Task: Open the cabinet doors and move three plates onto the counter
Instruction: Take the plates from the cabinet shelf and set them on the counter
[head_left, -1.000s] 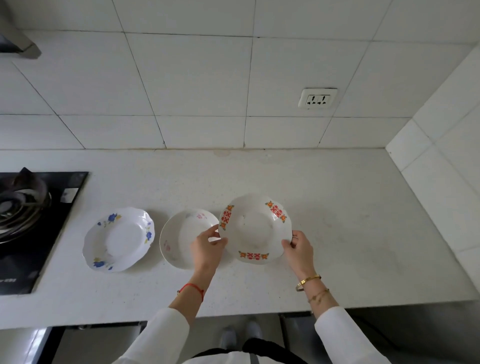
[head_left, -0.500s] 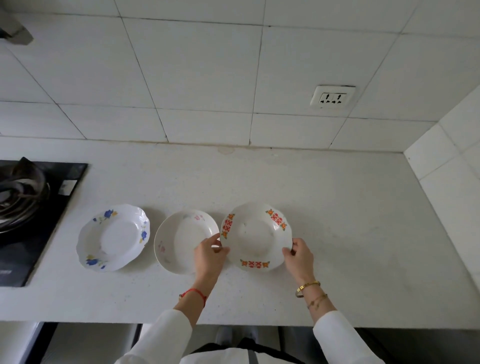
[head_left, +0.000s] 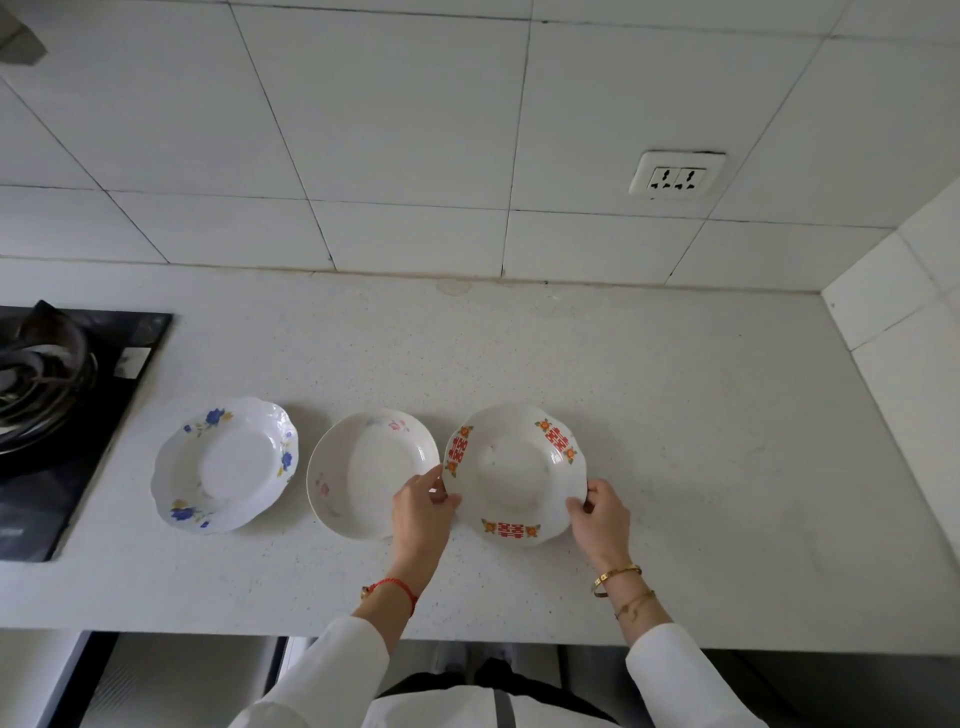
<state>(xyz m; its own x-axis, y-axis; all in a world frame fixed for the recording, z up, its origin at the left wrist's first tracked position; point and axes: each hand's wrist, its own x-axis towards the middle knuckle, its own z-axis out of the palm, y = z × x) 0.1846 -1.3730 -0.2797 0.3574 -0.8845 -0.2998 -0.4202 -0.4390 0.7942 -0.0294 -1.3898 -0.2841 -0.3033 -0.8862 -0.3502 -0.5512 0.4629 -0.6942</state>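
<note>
- Up behind everything, the white tiled wall (head_left: 395, 130) fills the top, and it turns a corner on the right.
- Next, the pale speckled surface (head_left: 701, 415) runs from left to right under the wall, and all three plates sit on it in a row.
- The black stove (head_left: 57, 415) is set into the surface on the far left, with a dark round burner ring on it.
- The plate with red marks (head_left: 514, 470) is the right one in the row. It has red signs and small orange flowers round its rim. It looks like it lies flat on the surface.
- The plate with blue flowers (head_left: 226, 465) is the left one, near the stove. It has a wavy rim and no hand touches it.
- The plate with pink flowers (head_left: 371, 475) is in the middle, just beside the plate with red marks. Its pink flowers are faint.
- The left hand (head_left: 422, 512) pinches the left rim of the plate with red marks, thumb on top. It covers a bit of the middle plate's edge. A red string is round that wrist.
- The right hand (head_left: 602, 514) pinches the right rim of the same plate with curled fingers. Gold bracelets are on that wrist.
- The white wall socket (head_left: 675, 175) sits on the tiles, up on the right.
</note>
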